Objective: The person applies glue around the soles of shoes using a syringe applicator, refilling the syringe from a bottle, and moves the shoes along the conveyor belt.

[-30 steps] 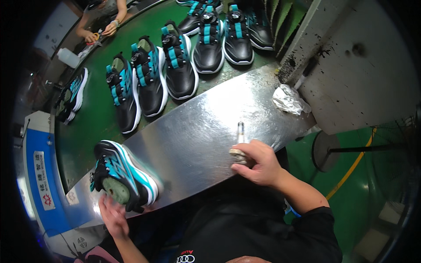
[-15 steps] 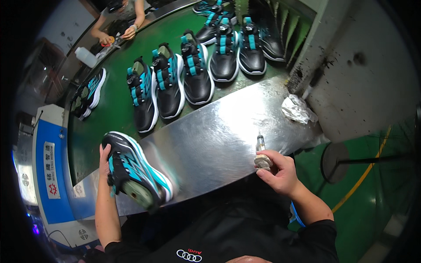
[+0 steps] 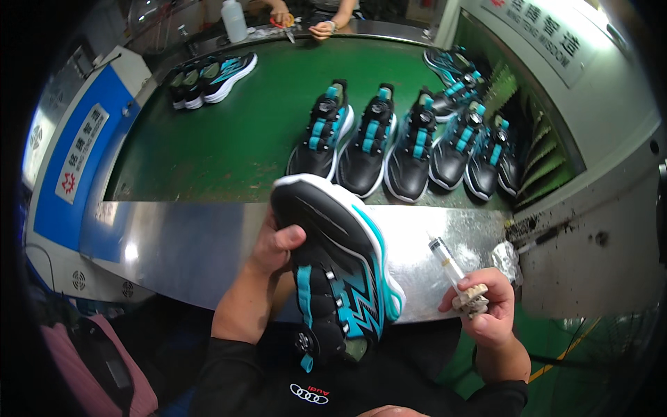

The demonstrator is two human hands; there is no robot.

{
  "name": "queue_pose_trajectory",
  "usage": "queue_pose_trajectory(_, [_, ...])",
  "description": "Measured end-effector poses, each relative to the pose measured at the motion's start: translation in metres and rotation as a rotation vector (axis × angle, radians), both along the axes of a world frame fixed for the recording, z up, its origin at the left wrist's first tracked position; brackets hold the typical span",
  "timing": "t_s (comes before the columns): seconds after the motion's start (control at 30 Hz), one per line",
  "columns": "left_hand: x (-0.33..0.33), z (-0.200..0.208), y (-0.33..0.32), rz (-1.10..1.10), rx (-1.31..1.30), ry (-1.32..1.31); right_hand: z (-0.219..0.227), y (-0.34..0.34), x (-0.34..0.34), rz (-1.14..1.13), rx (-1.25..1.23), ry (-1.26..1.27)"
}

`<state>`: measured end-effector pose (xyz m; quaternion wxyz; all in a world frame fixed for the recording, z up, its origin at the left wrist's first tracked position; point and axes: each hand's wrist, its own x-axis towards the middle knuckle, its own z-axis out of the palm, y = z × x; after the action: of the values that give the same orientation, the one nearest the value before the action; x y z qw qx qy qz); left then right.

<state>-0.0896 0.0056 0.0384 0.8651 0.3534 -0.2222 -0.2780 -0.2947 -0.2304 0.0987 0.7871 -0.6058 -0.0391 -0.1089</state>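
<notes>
Green worktop [image 3: 233, 139] meets a shiny metal ledge [image 3: 184, 243]; the left hand [image 3: 269, 247] clasps a black-and-turquoise sneaker [image 3: 321, 217] near its toe, the right hand [image 3: 495, 316] curls round a clear plastic syringe [image 3: 447, 261].

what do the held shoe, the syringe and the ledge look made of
Shoe: probably black synthetic leather over the front, with a smooth, soft sheen. Syringe: clear plastic or glass, being see-through. Ledge: bare metal, perhaps steel, with bright, smeary reflections.
</notes>
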Motion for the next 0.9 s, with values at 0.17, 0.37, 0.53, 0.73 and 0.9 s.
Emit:
queue_pose_trajectory(0.17, [-0.008, 0.004, 0.008, -0.017, -0.031, -0.059, 0.019, 0.016, 0.038, 0.284, 0.228, -0.118])
queue_pose_trajectory(0.37, [-0.008, 0.000, 0.011, 0.026, 0.062, -0.281, 0.042, 0.038, 0.056, 0.435, 0.287, -0.146])
queue_pose_trajectory(0.53, [-0.008, -0.003, 0.012, -0.011, 0.030, -0.382, 0.047, 0.044, 0.062, 0.417, 0.232, -0.113])
queue_pose_trajectory(0.73, [-0.012, 0.005, 0.015, -0.083, -0.011, -0.338, 0.049, 0.049, 0.061, 0.351, 0.167, -0.069])
queue_pose_trajectory(0.9, [-0.011, 0.006, 0.016, -0.075, -0.015, -0.364, 0.052, 0.052, 0.063, 0.326, 0.134, -0.079])
